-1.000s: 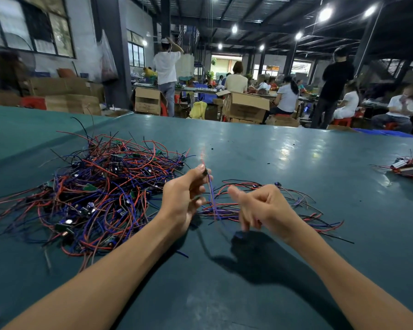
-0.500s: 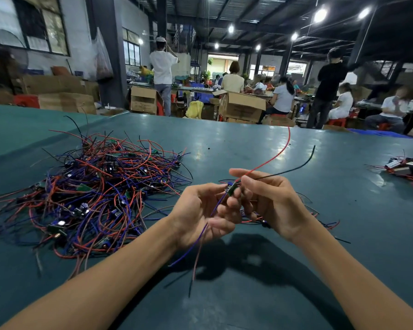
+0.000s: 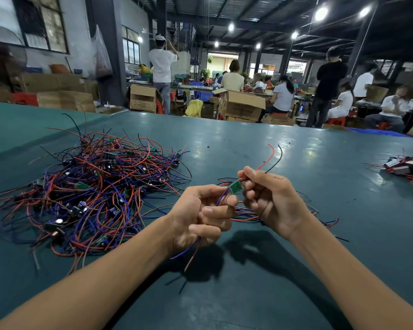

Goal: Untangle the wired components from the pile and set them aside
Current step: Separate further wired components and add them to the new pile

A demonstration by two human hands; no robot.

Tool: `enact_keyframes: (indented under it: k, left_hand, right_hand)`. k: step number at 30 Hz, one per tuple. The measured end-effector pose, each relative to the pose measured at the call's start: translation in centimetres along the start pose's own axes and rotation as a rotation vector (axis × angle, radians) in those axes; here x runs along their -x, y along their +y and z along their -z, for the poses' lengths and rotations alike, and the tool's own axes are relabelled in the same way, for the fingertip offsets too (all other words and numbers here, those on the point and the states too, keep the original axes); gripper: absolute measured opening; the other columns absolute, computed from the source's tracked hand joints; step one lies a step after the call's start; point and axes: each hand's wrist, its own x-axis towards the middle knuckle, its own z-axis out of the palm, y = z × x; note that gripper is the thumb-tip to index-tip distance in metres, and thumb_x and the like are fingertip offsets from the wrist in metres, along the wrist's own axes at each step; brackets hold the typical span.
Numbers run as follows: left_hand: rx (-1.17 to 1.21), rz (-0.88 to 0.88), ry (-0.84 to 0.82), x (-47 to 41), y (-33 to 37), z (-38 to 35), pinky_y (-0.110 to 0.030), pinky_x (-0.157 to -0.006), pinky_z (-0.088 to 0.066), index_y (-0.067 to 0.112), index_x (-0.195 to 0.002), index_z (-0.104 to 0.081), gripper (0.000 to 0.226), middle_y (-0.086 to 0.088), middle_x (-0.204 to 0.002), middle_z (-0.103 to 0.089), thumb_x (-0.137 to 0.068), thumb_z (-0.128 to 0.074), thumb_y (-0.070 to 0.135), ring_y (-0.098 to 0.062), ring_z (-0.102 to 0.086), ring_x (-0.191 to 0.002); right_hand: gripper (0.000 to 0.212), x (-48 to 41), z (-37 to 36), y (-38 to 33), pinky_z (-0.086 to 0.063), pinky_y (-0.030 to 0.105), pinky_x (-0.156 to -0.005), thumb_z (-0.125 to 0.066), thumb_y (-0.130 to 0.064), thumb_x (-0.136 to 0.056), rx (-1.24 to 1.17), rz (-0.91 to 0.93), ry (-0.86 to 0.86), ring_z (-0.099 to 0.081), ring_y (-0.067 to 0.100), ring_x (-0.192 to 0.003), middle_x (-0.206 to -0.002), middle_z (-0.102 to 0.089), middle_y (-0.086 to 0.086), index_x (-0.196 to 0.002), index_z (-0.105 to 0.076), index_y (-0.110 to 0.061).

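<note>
1. Left hand (image 3: 200,217): I see it raised above the teal table (image 3: 248,144), fingers curled tight into a fist around two leads of the wired component (image 3: 235,186).
2. Purple lead (image 3: 221,198): it runs from the component's small green board down into the left fist. Its free end hangs out below the fist, beside a red-brown lead (image 3: 192,258), and both hang clear of the table.
3. Right hand (image 3: 270,198): it is just beside the left hand at the same height, fingers curled. The thumb and forefinger pinch the component at the board's far edge. I cannot tell whether the lower fingers grip anything.
4. Red wire (image 3: 272,154) and black wire (image 3: 281,157): both rise from the right hand's pinch and arc up and away, ends free in the air.
5. The component is held in the air between the two hands, with the board tilted and its green face towards me.
6. Pile (image 3: 93,186): a dense tangle of red, purple and black wires with small boards lies on the table, left of the hands and near them.
7. Separated wires (image 3: 330,222): a thin, loose group lies flat on the table beneath and beyond the right hand.
8. Second bundle (image 3: 408,169): more wired parts lie at the table's right edge, well apart from the hands.
9. Background: cardboard boxes (image 3: 241,104) and several people sit or stand beyond the table.
</note>
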Motion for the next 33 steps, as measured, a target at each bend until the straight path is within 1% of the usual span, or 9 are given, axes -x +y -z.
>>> enact_keyframes:
  k: [3, 8, 14, 15, 17, 19, 22, 26, 33]
  left_hand:
    - [0.007, -0.031, 0.027, 0.0, 0.0, 0.0, -0.014, -0.025, -0.018, 0.0, -0.087, -0.067, 0.03, 0.003, -0.052, -0.031, -0.093, -0.049, 0.023, -0.005, -0.019, -0.043]
    - [-0.391, -0.304, 0.334, -0.8, -0.4, -0.1, -0.012, -0.03, -0.019, 0.011, -0.093, -0.069, 0.018, 0.006, -0.062, -0.043, -0.096, -0.056, 0.023, 0.0, -0.025, -0.042]
    - [-0.689, -0.553, 0.53, -1.0, -0.2, 0.3, -0.015, -0.04, -0.024, 0.013, -0.09, -0.075, 0.019, 0.002, -0.065, -0.054, -0.098, -0.064, 0.027, -0.007, -0.028, -0.048]
    - [-0.817, -0.609, 0.58, -1.0, -0.2, 0.5, -0.017, -0.041, -0.028, 0.013, -0.089, -0.074, 0.019, 0.001, -0.065, -0.058, -0.097, -0.066, 0.026, -0.009, -0.032, -0.046]
    - [-1.343, -0.759, 0.703, -0.8, -0.4, 1.2, -0.02, -0.05, -0.041, 0.014, -0.092, -0.074, 0.013, 0.005, -0.067, -0.065, -0.097, -0.068, 0.024, -0.009, -0.049, -0.049]
    - [-1.738, -0.831, 0.677, -0.7, -1.0, 1.5, -0.013, -0.066, -0.044, 0.013, -0.103, -0.074, 0.01, 0.009, -0.078, -0.069, -0.097, -0.068, 0.018, -0.004, -0.059, -0.065]
    - [-1.894, -0.83, 0.619, -0.8, -1.1, 1.7, -0.015, -0.076, -0.045, 0.011, -0.111, -0.076, 0.017, 0.003, -0.092, -0.067, -0.097, -0.067, 0.014, -0.007, -0.061, -0.081]
    - [-2.004, -0.653, 0.689, -1.3, -1.1, 2.4, -0.04, -0.088, -0.047, 0.02, -0.12, -0.073, 0.023, -0.005, -0.104, -0.066, -0.102, -0.058, 0.02, -0.027, -0.058, -0.1]
    - [-2.434, -0.451, 0.759, -1.7, -0.9, 3.6, -0.035, -0.087, -0.022, 0.042, -0.134, -0.058, 0.042, 0.009, -0.119, -0.052, -0.101, -0.051, 0.018, -0.019, -0.038, -0.115]
  right_hand:
    - [0.015, -0.1, 0.2, -0.1, -0.042, 0.018, -0.043, -0.075, -0.026, -0.077, -0.024, 0.01, -0.001, -0.055, 0.007, -0.051, -0.065, -0.061, 0.0, -0.077, -0.08, -0.012]
    - [0.017, -0.5, 0.9, -0.1, -0.042, 0.019, -0.047, -0.075, -0.027, -0.079, -0.091, 0.033, 0.062, -0.055, 0.007, -0.055, -0.067, -0.061, -0.002, -0.081, -0.081, -0.012]
    - [0.017, -0.8, 2.7, -1.1, -0.044, 0.019, -0.047, -0.074, -0.024, -0.08, -0.222, 0.102, 0.177, -0.055, 0.007, -0.057, -0.07, -0.061, -0.001, -0.083, -0.08, -0.008]
    - [0.018, -0.8, 2.9, -1.4, -0.044, 0.019, -0.047, -0.074, -0.025, -0.08, -0.219, 0.12, 0.208, -0.055, 0.007, -0.057, -0.07, -0.06, -0.002, -0.083, -0.079, -0.008]
    - [0.021, -0.8, 3.4, -2.0, -0.044, 0.018, -0.046, -0.076, -0.028, -0.081, -0.201, 0.181, 0.299, -0.054, 0.006, -0.056, -0.068, -0.06, -0.003, -0.084, -0.077, -0.008]
    - [0.025, -0.9, 4.2, -2.7, -0.042, 0.019, -0.045, -0.076, -0.031, -0.083, -0.201, 0.265, 0.418, -0.052, 0.006, -0.054, -0.065, -0.058, -0.004, -0.087, -0.073, -0.007]
    - [0.024, -1.0, 5.7, -3.3, -0.038, 0.021, -0.042, -0.076, -0.028, -0.089, -0.167, 0.353, 0.625, -0.047, 0.009, -0.048, -0.057, -0.052, -0.003, -0.08, -0.071, -0.006]
    - [0.019, -1.4, 8.3, -2.8, -0.041, 0.023, -0.039, -0.072, -0.011, -0.086, -0.013, 0.276, 0.91, -0.039, 0.009, -0.037, -0.052, -0.05, -0.001, -0.069, -0.067, -0.004]
    - [0.032, -1.8, 9.7, -2.0, -0.043, 0.02, -0.037, -0.066, 0.007, -0.082, -0.046, 0.114, 1.06, -0.031, 0.008, -0.029, -0.056, -0.037, 0.004, -0.066, -0.043, -0.009]
